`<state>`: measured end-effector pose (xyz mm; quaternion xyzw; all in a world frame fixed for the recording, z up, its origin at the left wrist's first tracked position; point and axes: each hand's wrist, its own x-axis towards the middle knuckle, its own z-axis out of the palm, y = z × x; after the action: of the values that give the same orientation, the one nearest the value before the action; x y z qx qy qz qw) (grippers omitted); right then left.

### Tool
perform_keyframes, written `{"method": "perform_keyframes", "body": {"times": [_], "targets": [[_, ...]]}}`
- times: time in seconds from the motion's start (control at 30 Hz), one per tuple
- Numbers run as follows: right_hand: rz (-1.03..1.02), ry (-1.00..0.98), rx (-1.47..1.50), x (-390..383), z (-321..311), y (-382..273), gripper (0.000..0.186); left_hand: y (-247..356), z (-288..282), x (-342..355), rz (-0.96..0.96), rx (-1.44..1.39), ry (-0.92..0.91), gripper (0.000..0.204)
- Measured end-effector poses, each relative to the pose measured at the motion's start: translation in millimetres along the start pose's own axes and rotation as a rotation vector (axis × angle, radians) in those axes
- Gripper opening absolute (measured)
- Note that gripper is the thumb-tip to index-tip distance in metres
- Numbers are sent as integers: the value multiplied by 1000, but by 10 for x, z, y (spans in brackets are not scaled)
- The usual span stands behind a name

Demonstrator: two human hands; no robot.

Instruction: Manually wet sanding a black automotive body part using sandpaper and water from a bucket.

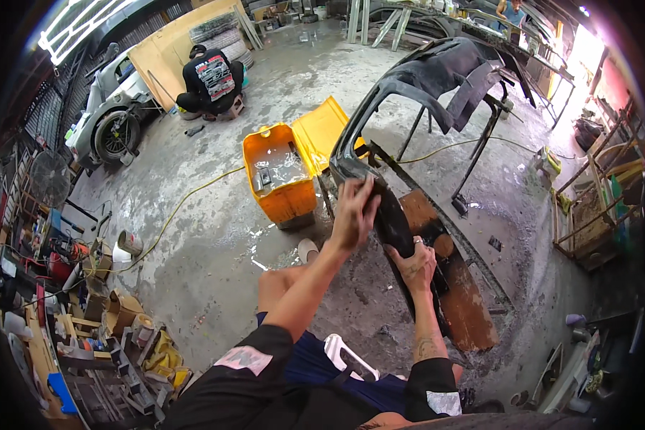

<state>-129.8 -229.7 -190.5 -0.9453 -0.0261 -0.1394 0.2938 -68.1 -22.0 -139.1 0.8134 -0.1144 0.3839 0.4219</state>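
In front of me a long, glossy black car body panel [390, 215] stretches from near my lap toward the yellow container. My left hand [355, 215] is at its far part, fingers bent against the dark surface. Something small and dark may lie under those fingertips, but I cannot make it out. Nearer to me, my right hand [414, 266] grips the panel's edge, the thumb on top and the fingers curled round the side. Left of the panel stands a yellow container [283, 204] of murky water with a small dark block [265, 176] in it.
A black car body part [437, 68] rests on a metal stand ahead. Brown boards [466, 308] lie right of the panel. A yellow hose [186, 201] crosses the wet floor. Tools and scrap [132, 344] crowd the left. A person [211, 79] crouches near a silver car [111, 115].
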Motion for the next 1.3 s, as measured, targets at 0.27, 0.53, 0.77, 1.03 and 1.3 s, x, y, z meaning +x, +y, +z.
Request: {"method": "perform_keyframes", "body": {"times": [0.27,0.53,0.77,1.03,1.3], "targets": [[25,-23,6,30,0,-124,84,-267,14,346,-7,-20,18,51],[47,-66,-74,40,-9,-147,91,-251,9,407,30,-31,79,53],[43,-44,-66,6,74,36,92,-128,0,-81,102,61,-77,53],[8,-32,-65,16,115,61,96,-1042,-39,348,-535,-418,334,44],[81,-88,25,58,82,-109,84,-1211,-74,-990,-799,-406,278,47]]}}
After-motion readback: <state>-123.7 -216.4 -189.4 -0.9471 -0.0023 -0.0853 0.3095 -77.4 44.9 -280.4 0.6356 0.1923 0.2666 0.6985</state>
